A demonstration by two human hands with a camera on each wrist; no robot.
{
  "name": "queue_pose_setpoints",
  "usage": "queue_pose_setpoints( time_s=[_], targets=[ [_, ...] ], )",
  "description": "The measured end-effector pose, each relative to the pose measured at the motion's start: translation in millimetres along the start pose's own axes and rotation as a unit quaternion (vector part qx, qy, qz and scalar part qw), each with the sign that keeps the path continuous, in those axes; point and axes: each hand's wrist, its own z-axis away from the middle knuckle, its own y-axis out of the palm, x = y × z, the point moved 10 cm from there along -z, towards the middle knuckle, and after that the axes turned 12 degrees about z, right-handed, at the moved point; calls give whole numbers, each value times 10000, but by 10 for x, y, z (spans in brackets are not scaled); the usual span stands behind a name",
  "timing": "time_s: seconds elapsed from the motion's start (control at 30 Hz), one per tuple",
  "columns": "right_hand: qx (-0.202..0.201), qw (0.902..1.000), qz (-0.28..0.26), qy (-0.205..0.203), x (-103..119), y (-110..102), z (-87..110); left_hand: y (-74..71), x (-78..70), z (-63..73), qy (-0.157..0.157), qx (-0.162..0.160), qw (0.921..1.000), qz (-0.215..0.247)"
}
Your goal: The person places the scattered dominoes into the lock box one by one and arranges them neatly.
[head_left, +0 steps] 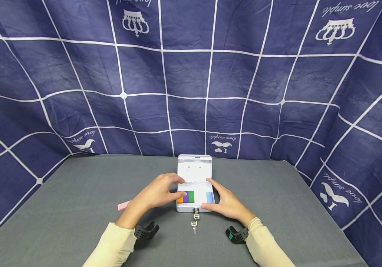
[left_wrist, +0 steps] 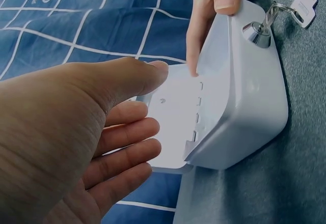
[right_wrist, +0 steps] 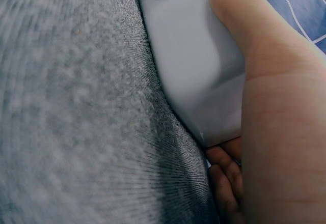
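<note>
A small white lockable metal box (head_left: 185,208) stands with its lid (head_left: 195,171) raised. Inside, orange, purple and green strips (head_left: 191,197) lie side by side at the left, and a light blue piece (head_left: 209,197) is at the right. My left hand (head_left: 160,192) hovers over the box's left side, thumb apart from the fingers, nothing between them in the left wrist view. With the thumb on the front rim and fingers along the right side, my right hand (head_left: 229,203) grips the box. Keys (head_left: 194,224) hang from its front lock (left_wrist: 257,33).
A pink strip (head_left: 123,205) lies on the grey cloth-covered table (head_left: 87,207), partly behind the left forearm. A blue curtain (head_left: 191,74) with white grid lines rises behind the table and along its sides.
</note>
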Motion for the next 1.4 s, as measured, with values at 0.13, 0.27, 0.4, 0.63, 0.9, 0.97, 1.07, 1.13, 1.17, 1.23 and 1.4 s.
queue_pose_setpoints(
  time_s=[0.13, 0.27, 0.4, 0.63, 0.9, 0.97, 1.07, 1.13, 1.17, 1.23, 1.4],
  targets=[
    [23, 10000, 38, 20, -2, 5, -2, -61, 17, 37, -77, -85, 9999, -80],
    [30, 9999, 94, 27, -14, 11, -5, -141, 59, 78, -240, -222, 9993, -202],
    [-1, 9999, 105, 15, -25, 13, -4, -223, 86, 111, -397, -353, 9984, -184],
    [-36, 9999, 124, 1, -23, 10, -4, -316, 107, 181, -488, -469, 9976, -134],
    [-10, 9999, 103, 7, -18, 4, -1, -411, 173, 286, -677, -513, 9963, -159],
    [15, 10000, 92, 15, -20, 8, -4, -438, 185, 311, -685, -524, 9961, -183],
    [34, 10000, 68, 3, -15, 7, -11, -478, 210, 343, -730, -540, 9956, -228],
    [40, 10000, 75, 0, -14, 5, -16, -503, 230, 365, -779, -543, 9952, -245],
    [32, 10000, 69, -3, -11, 2, -17, -516, 240, 376, -799, -544, 9950, -248],
    [26, 10000, 80, -3, -11, -1, -18, -537, 256, 397, -824, -541, 9948, -251],
    [15, 9999, 117, 1, -16, -1, -11, -593, 291, 439, -868, -578, 9943, -233]
  ],
)
